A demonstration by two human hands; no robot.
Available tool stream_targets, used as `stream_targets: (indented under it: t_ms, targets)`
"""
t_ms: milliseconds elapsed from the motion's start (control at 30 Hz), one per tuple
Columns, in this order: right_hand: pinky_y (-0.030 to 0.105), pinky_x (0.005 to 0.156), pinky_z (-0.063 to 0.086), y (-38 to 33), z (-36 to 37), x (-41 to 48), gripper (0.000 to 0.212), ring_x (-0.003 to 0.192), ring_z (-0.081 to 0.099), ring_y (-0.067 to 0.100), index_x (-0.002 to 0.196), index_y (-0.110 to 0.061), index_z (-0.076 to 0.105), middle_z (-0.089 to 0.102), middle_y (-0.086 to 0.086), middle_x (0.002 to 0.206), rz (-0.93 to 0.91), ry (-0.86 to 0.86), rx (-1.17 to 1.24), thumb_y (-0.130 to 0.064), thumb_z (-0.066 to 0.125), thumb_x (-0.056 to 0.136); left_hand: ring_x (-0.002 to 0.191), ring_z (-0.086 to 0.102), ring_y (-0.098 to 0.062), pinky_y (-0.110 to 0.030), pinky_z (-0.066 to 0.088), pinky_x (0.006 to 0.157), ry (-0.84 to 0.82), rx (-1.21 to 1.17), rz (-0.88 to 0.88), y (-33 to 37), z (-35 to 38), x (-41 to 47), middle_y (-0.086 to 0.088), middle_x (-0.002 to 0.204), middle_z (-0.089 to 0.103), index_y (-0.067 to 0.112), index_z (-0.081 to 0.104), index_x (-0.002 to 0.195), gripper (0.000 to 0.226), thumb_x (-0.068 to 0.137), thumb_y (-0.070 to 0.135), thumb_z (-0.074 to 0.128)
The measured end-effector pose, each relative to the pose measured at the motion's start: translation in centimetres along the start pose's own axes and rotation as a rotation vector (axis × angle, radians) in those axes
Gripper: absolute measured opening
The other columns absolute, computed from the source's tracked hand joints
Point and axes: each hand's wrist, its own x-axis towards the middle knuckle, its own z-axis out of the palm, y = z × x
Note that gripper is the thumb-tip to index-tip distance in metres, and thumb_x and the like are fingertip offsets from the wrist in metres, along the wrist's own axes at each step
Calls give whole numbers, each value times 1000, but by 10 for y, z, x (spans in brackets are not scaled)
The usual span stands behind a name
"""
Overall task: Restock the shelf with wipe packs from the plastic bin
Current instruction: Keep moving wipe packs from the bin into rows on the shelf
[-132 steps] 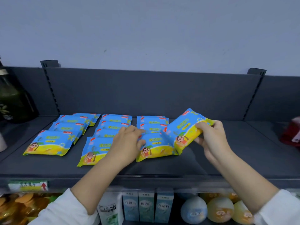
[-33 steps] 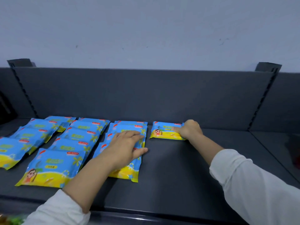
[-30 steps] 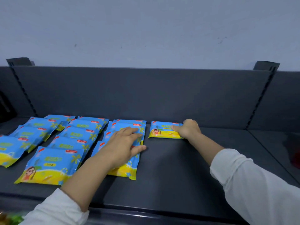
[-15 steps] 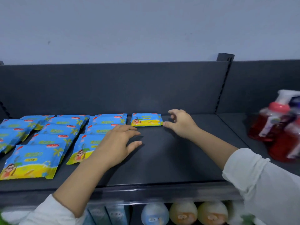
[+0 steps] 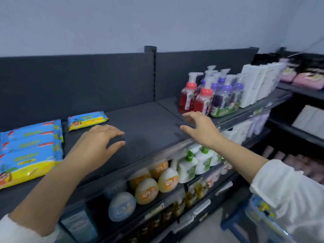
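Note:
Blue and yellow wipe packs [image 5: 31, 148] lie in overlapping rows at the left of the dark grey shelf [image 5: 149, 130]. One single wipe pack [image 5: 87, 120] lies alone at the back, to the right of the rows. My left hand [image 5: 98, 146] hovers over the bare shelf beside the rows, fingers relaxed, holding nothing. My right hand [image 5: 201, 128] is above the shelf's front edge further right, fingers spread, also holding nothing. The plastic bin [image 5: 263, 220] shows partly at the bottom right, behind my right sleeve, with blue and yellow packs inside.
Red and purple pump bottles [image 5: 206, 97] and white bottles [image 5: 257, 83] stand on the shelf to the right. Egg-shaped bottles [image 5: 147, 188] and green-capped white bottles [image 5: 194, 163] fill the shelf below. Pink packs [image 5: 308, 79] sit far right.
My right hand let go of the single pack at the back and drew away to the right. My left hand lifted off the rows. The view swung right, toward the bottles and the bin.

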Motion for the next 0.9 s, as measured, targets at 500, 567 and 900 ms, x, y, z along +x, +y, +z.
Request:
stream_targets:
  t_ms: [500,567,900]
  targets:
    - [30,94,41,205,-119,-197,45,115,56,27,125,-6,55,59,14,123,597,180,-142,-22,65,85,120,46,-16,-36,41,97,-178,-197,507,238,110,67,10,127,55,30,58,123,39,88,46,53]
    - [29,92,40,239,-132,-221,46,116,53,27,129,-6,53,57,13,126,678,171,-159,-24,63,87,121,45,-16,-36,42,97,-233,-214,551,278,135,71,8,128,55,29,57,125,39,89,44,54]
    - [31,89,43,404,-180,-285,48,108,56,26,130,-6,50,57,12,124,896,142,-104,-27,62,88,115,47,-16,-32,40,99,-488,-293,604,449,264,85,4,124,55,26,52,131,44,90,40,56]
